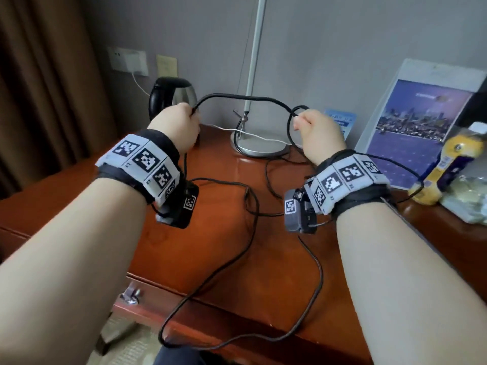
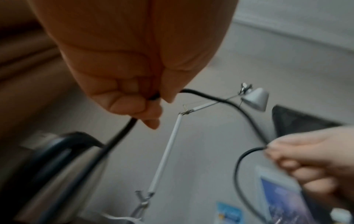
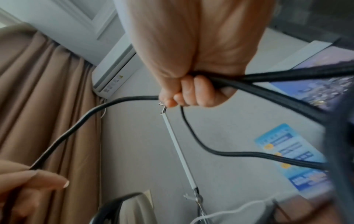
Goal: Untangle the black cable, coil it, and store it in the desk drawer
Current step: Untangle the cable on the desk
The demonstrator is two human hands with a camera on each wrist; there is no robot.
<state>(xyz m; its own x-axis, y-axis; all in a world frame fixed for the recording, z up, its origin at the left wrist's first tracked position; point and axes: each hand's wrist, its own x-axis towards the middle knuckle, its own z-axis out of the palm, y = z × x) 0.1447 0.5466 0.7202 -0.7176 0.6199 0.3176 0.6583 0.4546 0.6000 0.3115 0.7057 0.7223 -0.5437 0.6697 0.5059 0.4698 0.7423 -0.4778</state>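
In the head view both hands are raised above the red-brown desk with the black cable arching between them. My left hand grips the cable in a fist, and the cable drops from it toward the desk. My right hand grips a few gathered loops of it. The left wrist view shows the left hand closed round the cable. The right wrist view shows the right hand clenching several strands of cable. The drawer front with its metal knob sits closed below the desk's front edge.
A black and steel kettle stands at the back left, behind my left hand. A desk lamp's round base with a white cord sits behind the hands. A brochure stand and a yellow bottle are at the right. A thin dark wire loops over the desk front.
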